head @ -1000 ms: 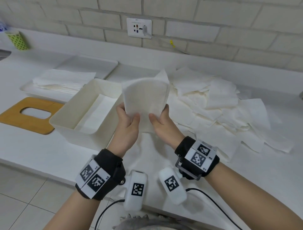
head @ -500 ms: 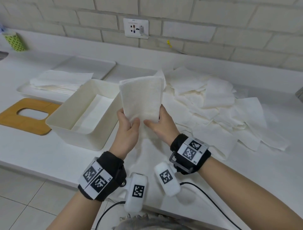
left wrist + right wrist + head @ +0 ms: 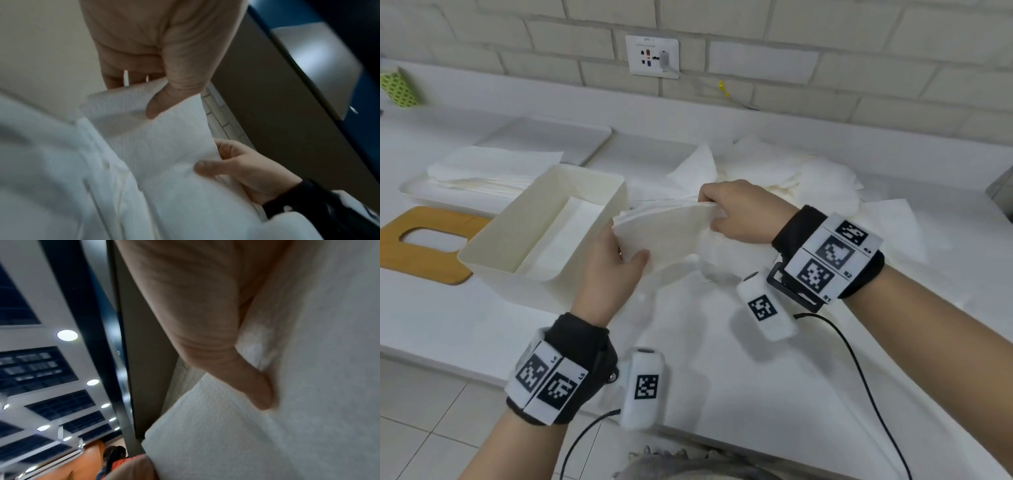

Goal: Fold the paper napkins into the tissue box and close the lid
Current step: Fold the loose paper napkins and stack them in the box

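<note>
Left hand (image 3: 616,263): thumb on top and fingers beneath, pinching the near-left end of the folded napkin (image 3: 664,233).
Right hand (image 3: 739,212): fingers curled over the napkin's far-right end, thumb pressed against the paper, as the right wrist view shows.
Folded napkin: held flat between both hands above the surface (image 3: 465,322), just right of the tissue box (image 3: 517,274).
Tissue box: open, cream-coloured, standing on the surface; a folded napkin sheet (image 3: 558,240) lies on its floor.
Lid (image 3: 417,246): wooden, with an oval slot, flat on the surface left of the box, apart from it.
Loose napkins (image 3: 825,185): a heap beyond the right hand.
Tray (image 3: 414,188): behind the lid, holding stacked sheets.
</note>
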{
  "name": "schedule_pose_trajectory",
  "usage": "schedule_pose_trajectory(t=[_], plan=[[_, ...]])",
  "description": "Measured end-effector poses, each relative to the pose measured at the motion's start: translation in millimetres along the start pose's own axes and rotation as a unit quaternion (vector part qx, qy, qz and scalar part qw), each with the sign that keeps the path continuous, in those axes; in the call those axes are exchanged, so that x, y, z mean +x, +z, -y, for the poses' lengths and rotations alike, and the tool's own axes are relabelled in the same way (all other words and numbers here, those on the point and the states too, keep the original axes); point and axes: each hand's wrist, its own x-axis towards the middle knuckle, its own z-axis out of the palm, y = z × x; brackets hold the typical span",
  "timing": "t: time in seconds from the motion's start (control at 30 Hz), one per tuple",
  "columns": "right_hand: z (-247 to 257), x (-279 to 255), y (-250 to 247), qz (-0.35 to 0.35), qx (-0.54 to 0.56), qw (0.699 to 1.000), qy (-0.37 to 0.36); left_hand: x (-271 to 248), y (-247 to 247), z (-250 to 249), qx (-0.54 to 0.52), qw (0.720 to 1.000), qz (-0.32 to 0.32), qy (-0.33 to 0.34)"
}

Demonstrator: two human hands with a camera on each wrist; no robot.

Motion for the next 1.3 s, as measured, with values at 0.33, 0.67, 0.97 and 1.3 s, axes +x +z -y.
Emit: schedule_pose_trajectory(t=[0.33, 0.67, 0.97, 1.3], plan=[[11.9, -8.3, 43.9, 0.090, -0.147, 0.985, -0.009, -4.6, 18.6, 34.2, -0.186, 0.965, -0.025, -0.184], [24.1, -12.5, 39.4, 0.056, -0.172, 0.983, -0.024, 1.1, 17.1, 33.4, -0.176, 0.967, 0.006, -0.184], [27.9, -12.9, 29.2, 0.016, -0.162, 0.986, -0.021, 6.6, 15.5, 28.8, -0.165, 0.972, 0.021, -0.168], [15.6, -3.7, 27.9, 0.017, -0.015, 1.000, 0.004, 14.2, 15.6, 27.4, -0.189, 0.950, 0.006, -0.249]])
